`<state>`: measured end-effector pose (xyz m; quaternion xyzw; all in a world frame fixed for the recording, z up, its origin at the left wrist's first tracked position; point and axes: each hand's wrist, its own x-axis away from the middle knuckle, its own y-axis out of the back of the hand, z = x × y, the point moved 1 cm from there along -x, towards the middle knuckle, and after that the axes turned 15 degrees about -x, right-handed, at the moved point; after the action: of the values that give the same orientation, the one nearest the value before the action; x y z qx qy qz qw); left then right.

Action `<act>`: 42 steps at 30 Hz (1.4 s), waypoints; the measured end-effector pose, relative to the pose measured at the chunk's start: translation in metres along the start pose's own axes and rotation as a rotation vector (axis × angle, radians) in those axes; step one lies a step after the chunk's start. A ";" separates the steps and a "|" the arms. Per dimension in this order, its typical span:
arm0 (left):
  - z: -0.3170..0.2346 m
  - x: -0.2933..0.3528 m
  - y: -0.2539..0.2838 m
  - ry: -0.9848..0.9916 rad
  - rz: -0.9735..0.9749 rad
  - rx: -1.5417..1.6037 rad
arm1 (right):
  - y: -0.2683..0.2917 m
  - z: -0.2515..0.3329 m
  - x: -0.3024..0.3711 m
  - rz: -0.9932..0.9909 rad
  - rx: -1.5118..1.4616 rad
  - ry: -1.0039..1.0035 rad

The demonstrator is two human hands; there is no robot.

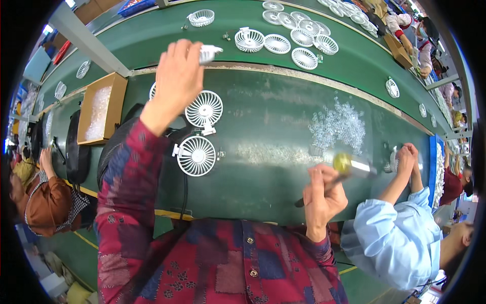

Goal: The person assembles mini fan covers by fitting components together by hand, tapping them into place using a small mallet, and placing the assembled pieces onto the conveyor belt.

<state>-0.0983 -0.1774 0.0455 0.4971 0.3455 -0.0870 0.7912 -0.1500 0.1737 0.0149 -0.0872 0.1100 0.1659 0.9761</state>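
My left hand (177,81) is raised near the far edge of the bench, fingers closed on a white plastic fan part (208,53). Most of that part is hidden behind the fingers. In my right hand (323,195), over the near side of the bench, is a small hammer (358,166) with a dark handle and a yellow rounded face, blurred by motion. Below my left hand lie two round white fan grilles (197,156) with small clips at their sides. A third grille is partly covered by my left wrist.
A heap of small clear plastic pieces (338,125) lies on the green bench (263,192). Beyond it, a green conveyor belt (152,43) carries several white fan grilles (277,44). A cardboard box (120,96) stands left. At right, a co-worker in light blue (390,233) handles a white part.
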 end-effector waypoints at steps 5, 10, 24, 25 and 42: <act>0.009 -0.026 -0.069 -0.090 0.133 0.091 | -0.013 0.007 0.010 0.072 -0.168 -0.123; -0.042 -0.048 -0.121 -0.230 0.208 0.068 | -0.003 -0.005 0.016 0.121 -0.131 -0.244; -0.095 -0.052 -0.016 0.091 0.471 0.637 | -0.009 -0.020 -0.001 0.118 -0.120 -0.288; -0.099 -0.042 0.002 0.165 0.494 0.774 | -0.009 -0.021 -0.005 0.103 -0.121 -0.325; -0.086 0.104 0.083 0.792 0.679 1.802 | -0.021 -0.006 -0.013 0.278 -0.189 -0.602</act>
<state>-0.0198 -0.0422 0.0170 0.9678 0.2294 0.0838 -0.0606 -0.1560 0.1492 0.0147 -0.1088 -0.1880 0.3252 0.9204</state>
